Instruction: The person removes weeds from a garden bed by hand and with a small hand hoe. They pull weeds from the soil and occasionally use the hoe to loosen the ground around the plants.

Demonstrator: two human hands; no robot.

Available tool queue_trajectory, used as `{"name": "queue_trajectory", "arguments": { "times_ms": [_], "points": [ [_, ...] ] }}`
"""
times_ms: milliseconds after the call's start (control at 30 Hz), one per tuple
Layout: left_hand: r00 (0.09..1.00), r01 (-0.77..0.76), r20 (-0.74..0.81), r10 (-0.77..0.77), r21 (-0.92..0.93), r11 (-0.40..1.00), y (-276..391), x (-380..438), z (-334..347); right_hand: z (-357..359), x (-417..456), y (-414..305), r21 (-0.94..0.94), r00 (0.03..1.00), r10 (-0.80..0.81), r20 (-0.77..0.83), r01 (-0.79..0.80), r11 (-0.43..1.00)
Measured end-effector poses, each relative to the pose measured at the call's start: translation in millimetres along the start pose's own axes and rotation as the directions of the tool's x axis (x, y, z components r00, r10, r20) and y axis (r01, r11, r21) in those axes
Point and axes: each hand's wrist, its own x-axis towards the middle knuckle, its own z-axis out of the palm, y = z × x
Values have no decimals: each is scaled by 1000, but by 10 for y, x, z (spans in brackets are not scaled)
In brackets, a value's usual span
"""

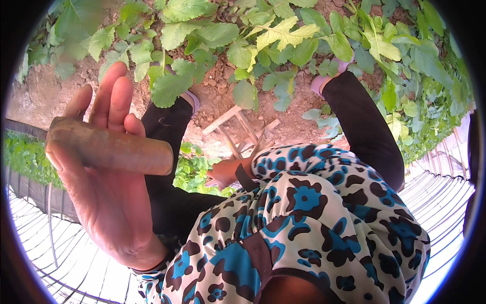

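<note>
My left hand [110, 197] is raised at the left, palm towards me. It grips a thick, rounded, worn brown handle [121, 150], which looks wooden. My thumb hooks over its left end, and the fingers stand up behind it. Whether a blade joins the handle cannot be made out. Across my lap reaches my right forearm in a patterned sleeve. My right hand [224, 171] hangs low beside a small wooden frame [246, 127], perhaps a stool. Its fingers are partly hidden, so I cannot tell whether it holds or touches anything.
Leafy green plants [235, 41] grow thickly ahead and along the right. Reddish-brown soil [216, 79] shows between them. My dark-trousered legs [364, 125] are spread, with the feet among the leaves. Bright ribbed sheeting [76, 262] curves along the lower edges.
</note>
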Motion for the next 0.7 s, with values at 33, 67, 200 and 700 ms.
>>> {"name": "queue_trajectory", "arguments": {
  "times_ms": [33, 67, 200, 700],
  "points": [
    [1000, -11, 1, 11, -2, 1000, 33, -7, -23, -58, -141, 4, -57, 992, -48, -114, 41, 998],
    [1000, -24, 12, 24, 32, 999, 69, 5, -28, -71, -294, 112, -138, 994, -34, -106, 20, 990],
    [993, -114, 2, 115, 131, 985, 237, 56, -7, -224, -633, 438, -324, 993, 112, 36, -95, 941],
    [792, -608, 57, 608, 153, 779, 1041, -154, -356, -808, -1060, 620, -633, 872, 468, -144, -445, 634]
  ]
}}
